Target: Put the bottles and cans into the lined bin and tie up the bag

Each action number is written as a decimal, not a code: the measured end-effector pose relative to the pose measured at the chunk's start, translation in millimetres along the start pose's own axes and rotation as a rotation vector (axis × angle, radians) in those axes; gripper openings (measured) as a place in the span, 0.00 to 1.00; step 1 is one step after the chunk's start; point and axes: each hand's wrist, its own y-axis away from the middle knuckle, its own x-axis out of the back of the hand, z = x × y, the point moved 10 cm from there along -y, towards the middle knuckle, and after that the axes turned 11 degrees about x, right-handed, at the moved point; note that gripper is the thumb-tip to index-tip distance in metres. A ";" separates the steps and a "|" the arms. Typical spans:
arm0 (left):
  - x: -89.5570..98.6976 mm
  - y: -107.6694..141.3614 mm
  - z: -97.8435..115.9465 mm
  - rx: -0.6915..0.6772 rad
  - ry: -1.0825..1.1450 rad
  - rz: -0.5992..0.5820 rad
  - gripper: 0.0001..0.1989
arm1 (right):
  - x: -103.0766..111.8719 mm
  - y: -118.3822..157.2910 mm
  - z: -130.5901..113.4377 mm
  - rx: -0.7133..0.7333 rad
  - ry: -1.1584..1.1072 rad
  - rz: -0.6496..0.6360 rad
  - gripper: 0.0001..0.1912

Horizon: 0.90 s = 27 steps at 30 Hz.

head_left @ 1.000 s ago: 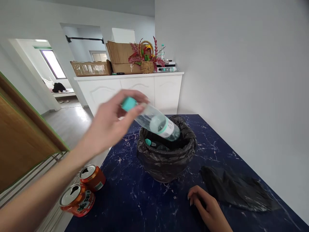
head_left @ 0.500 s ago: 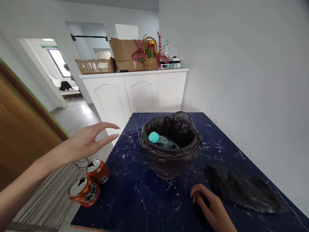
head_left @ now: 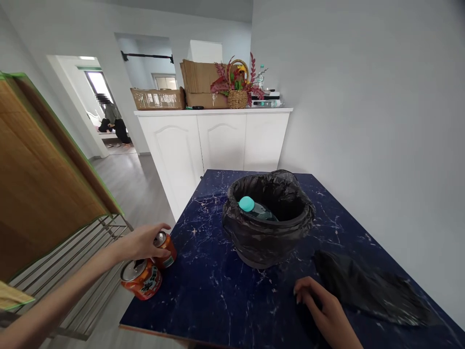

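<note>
My left hand (head_left: 148, 242) is around the upper part of the farther orange drink can (head_left: 167, 252), its thumb across the front and its index finger over the far side of the rim. A second opened orange can (head_left: 143, 281) stands close beside it, near the table's left edge. My right hand (head_left: 316, 300) rests on the table with its fingers loosely curled and nothing visible in them. Between my hands stands a bin lined with a black bag (head_left: 269, 242). Inside it leans a clear bottle (head_left: 265, 213) with a turquoise cap (head_left: 246, 203).
A flattened black plastic bag (head_left: 374, 288) lies at the right of the dark blue marbled table (head_left: 218, 310). White cabinets (head_left: 225, 140) with cardboard boxes and a flower basket (head_left: 238, 98) stand behind. To the left is a metal rack (head_left: 90, 271). A person (head_left: 114, 118) is in the far room.
My left hand has come down from above the cans onto the farther one, its fingers drawing in. My right hand stays on the table. The view has turned slightly left.
</note>
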 end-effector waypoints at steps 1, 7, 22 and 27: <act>4.2 -1.1 5.2 0.000 -0.001 0.011 0.44 | -0.1 -0.2 -0.7 -0.005 -0.005 0.006 0.19; 131.7 41.5 75.1 -0.092 0.273 0.538 0.44 | -0.5 -3.1 -5.4 0.001 -0.032 0.024 0.20; 117.4 53.4 196.2 -0.437 0.288 0.496 0.36 | -0.1 -5.8 -10.1 0.005 -0.040 -0.005 0.18; 75.5 71.5 67.6 -0.238 0.154 0.335 0.30 | 0.0 -5.0 -7.1 0.031 -0.027 0.000 0.18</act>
